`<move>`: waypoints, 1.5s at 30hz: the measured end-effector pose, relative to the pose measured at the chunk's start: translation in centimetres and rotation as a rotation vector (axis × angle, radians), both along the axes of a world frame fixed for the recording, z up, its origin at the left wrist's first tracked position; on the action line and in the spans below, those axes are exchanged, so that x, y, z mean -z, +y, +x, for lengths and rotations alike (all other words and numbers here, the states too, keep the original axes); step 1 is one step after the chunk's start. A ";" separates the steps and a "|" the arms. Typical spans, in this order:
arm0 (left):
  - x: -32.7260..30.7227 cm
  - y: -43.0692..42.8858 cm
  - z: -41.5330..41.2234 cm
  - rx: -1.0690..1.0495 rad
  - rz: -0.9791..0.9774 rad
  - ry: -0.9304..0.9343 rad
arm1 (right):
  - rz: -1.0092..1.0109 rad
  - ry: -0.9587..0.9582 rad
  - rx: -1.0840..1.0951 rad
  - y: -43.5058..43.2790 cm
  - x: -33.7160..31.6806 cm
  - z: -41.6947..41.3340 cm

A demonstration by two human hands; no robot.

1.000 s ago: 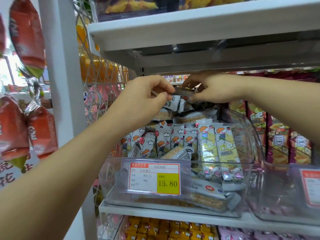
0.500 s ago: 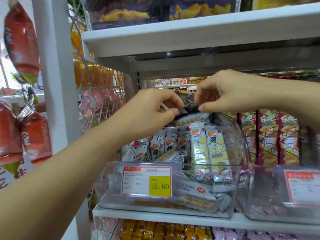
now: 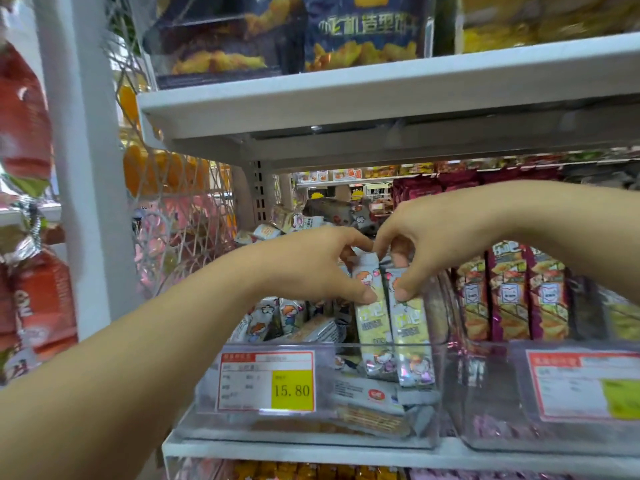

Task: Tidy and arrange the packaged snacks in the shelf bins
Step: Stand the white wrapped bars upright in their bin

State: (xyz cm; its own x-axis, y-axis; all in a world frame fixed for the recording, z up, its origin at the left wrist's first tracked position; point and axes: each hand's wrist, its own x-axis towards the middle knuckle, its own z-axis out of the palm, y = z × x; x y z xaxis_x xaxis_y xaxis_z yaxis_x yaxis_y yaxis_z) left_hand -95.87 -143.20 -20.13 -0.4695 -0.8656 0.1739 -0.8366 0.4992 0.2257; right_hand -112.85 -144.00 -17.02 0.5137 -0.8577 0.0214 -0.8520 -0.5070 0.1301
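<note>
A white shelf point(image 3: 381, 95) carries a clear bin point(image 3: 277, 346) on its lower board, with a second clear bin point(image 3: 491, 393) just beside it on the right. Both hands reach into the first bin. The left hand point(image 3: 311, 265) grips the top of one yellow-green snack packet point(image 3: 372, 323), thumb on its front. The right hand point(image 3: 433, 237) pinches the top of the neighbouring packet point(image 3: 410, 323). The two packets stand upright, touching, at the bin's right side. Loose packets point(image 3: 277, 320) lie jumbled to their left. A price label point(image 3: 266, 382) reading 15.80 sits on the bin's front wall.
</note>
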 end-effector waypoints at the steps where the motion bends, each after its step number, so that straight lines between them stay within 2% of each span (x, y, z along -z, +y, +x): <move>1: -0.1 0.2 0.3 0.000 -0.017 0.037 | -0.009 -0.023 -0.008 0.1 0.0 -0.1; 6: -0.9 1.3 2.5 0.012 -0.076 0.291 | 0.026 -0.096 -0.048 0.4 -0.3 -0.5; 9: -1.0 1.8 3.4 0.004 -0.099 0.353 | 0.062 -0.078 -0.045 1.0 -0.4 -0.4; 14: -0.1 1.6 2.8 0.018 -0.094 0.329 | 0.085 -0.100 -0.047 1.8 -0.6 -0.4; 18: 0.1 1.4 1.9 0.034 -0.168 0.325 | -0.142 -0.259 -0.112 2.2 -1.9 -1.0; 20: 0.6 1.2 1.1 0.049 -0.171 0.264 | -0.192 -0.225 -0.124 2.2 -1.8 -0.9; 23: 1.8 0.6 0.2 0.032 -0.163 0.113 | -0.111 -0.101 -0.077 2.1 -0.6 -0.3; 28: 2.0 0.2 0.3 -0.019 -0.146 0.181 | -0.111 -0.140 -0.083 1.7 0.8 0.0; 33: 2.0 0.3 1.5 0.007 0.010 0.249 | -0.168 -0.165 -0.109 1.2 1.7 0.1; 39: 1.4 0.9 3.2 0.032 0.261 0.095 | -0.189 -0.206 -0.116 1.0 2.3 -0.1; 45: 2.1 0.6 2.6 0.059 0.136 -0.188 | -0.146 -0.136 -0.117 1.6 1.9 -0.3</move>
